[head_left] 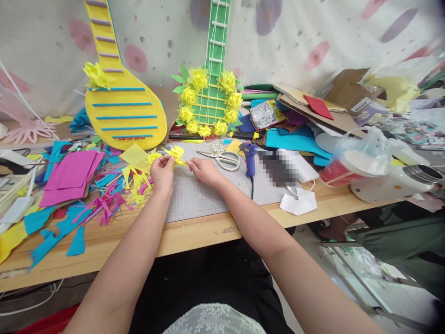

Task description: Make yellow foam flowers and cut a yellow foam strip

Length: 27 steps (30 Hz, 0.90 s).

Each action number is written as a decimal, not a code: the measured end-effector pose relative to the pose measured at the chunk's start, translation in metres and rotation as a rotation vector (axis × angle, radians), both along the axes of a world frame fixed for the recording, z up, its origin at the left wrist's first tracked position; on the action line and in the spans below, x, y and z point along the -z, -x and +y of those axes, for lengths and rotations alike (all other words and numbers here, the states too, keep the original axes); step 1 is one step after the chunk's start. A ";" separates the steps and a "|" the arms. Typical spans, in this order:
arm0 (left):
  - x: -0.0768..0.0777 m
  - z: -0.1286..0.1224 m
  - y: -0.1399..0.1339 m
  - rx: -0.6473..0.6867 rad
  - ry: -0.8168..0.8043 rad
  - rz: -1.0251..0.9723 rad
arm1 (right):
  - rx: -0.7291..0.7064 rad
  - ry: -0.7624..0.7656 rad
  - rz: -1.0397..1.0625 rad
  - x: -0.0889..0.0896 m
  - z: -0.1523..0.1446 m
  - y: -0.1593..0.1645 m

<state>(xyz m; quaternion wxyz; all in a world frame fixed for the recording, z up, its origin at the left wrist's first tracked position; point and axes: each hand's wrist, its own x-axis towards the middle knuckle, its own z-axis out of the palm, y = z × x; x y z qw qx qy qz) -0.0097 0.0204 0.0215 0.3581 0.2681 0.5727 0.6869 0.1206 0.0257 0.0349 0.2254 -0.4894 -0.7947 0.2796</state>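
Observation:
Over the grey cutting mat (198, 199), my left hand (162, 172) pinches a yellow paper flower (176, 154) between thumb and fingers. My right hand (206, 171) is closed just to its right, at a thin stick-like piece that runs toward the flower; most of that piece is hidden by the fingers. Behind my right hand lie scissors (227, 161) with light handles. A blue glue gun (249, 160) rests to the right of them. Yellow paper scraps (137, 183) lie beside my left hand.
A yellow paper-covered instrument (127, 116) and a green one (213, 99) with yellow flowers lean at the back. Magenta sheets (71, 178) and blue scraps lie left. At right are a white mask (295, 164), a bagged red cup (342, 167) and stacked cardboard (316, 111).

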 end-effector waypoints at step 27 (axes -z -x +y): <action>-0.002 -0.003 0.002 0.082 0.113 0.009 | -0.008 -0.189 -0.182 0.001 0.001 -0.001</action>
